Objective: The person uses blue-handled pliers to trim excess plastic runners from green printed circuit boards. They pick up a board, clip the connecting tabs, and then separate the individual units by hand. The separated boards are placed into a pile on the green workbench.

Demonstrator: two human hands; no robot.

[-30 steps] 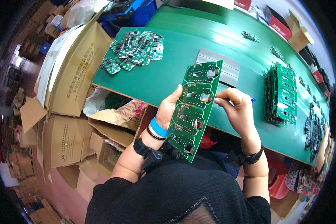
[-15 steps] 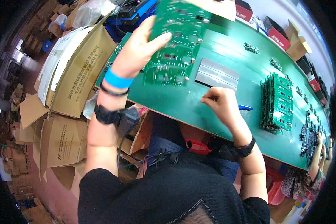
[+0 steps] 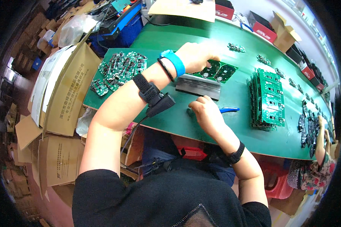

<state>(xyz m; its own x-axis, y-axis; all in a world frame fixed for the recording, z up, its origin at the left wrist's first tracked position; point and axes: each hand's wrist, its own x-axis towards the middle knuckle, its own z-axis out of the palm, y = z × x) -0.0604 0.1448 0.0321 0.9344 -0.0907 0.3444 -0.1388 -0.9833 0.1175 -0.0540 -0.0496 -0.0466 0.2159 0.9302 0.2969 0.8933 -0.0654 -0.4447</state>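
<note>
Grasping a green circuit panel (image 3: 227,71), left hand (image 3: 196,57) is partly hiding it. Right hand (image 3: 205,112) is looking curled up, can't tell if empty.

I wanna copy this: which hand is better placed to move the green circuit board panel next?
Probably the left hand: it is at the green circuit board panel. The right hand is apart from it, on the near side of the grey metal block.

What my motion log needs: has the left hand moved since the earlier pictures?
Yes: the left hand moved rightward, closer to the stack of green boards.
</note>
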